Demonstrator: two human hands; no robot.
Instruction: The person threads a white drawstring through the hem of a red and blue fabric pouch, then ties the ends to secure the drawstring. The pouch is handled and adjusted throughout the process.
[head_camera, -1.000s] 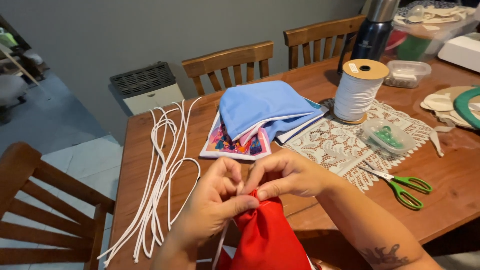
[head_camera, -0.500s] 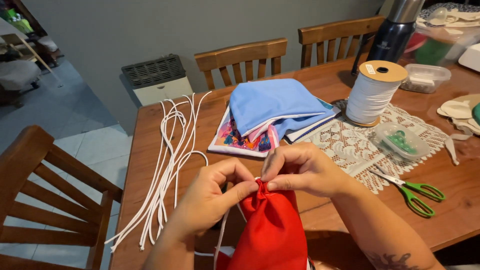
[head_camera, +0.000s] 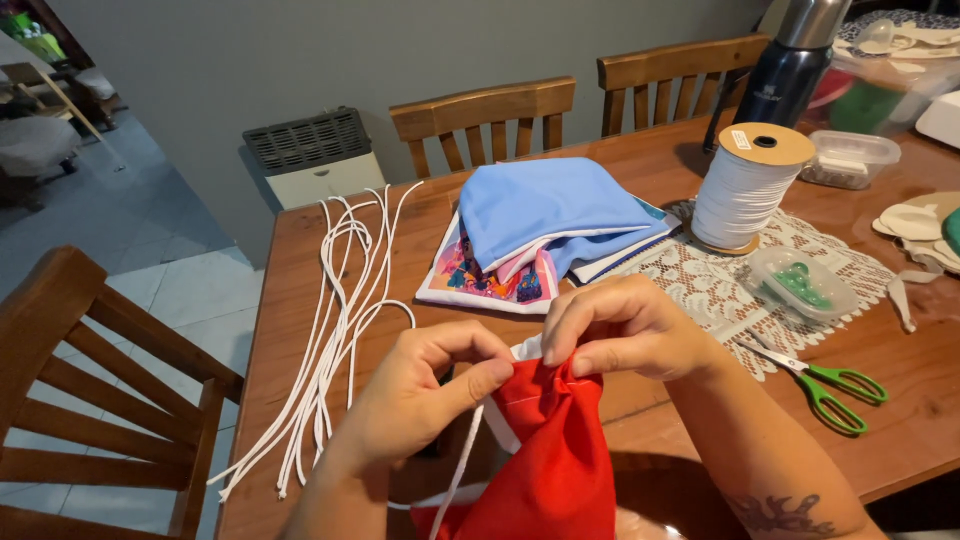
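A red fabric piece (head_camera: 555, 460) with a white edge hangs over the near edge of the wooden table (head_camera: 290, 270). My left hand (head_camera: 425, 390) pinches its top left corner, where a white elastic cord (head_camera: 462, 470) runs down from the hem. My right hand (head_camera: 625, 325) grips the bunched top right of the same fabric. Both hands sit close together above the table's front edge.
Several loose white cords (head_camera: 335, 330) lie to the left. Behind the hands are folded blue and patterned fabrics (head_camera: 545, 225), a spool of white cord (head_camera: 745, 185) on a lace mat (head_camera: 700, 280), green scissors (head_camera: 830, 385), a small plastic box (head_camera: 800, 285) and a dark flask (head_camera: 790, 70). Wooden chairs (head_camera: 90, 380) surround the table.
The view has shifted slightly. My hands have drawn the red fabric's top closer together, with the left fingers now pinching nearer the hem.
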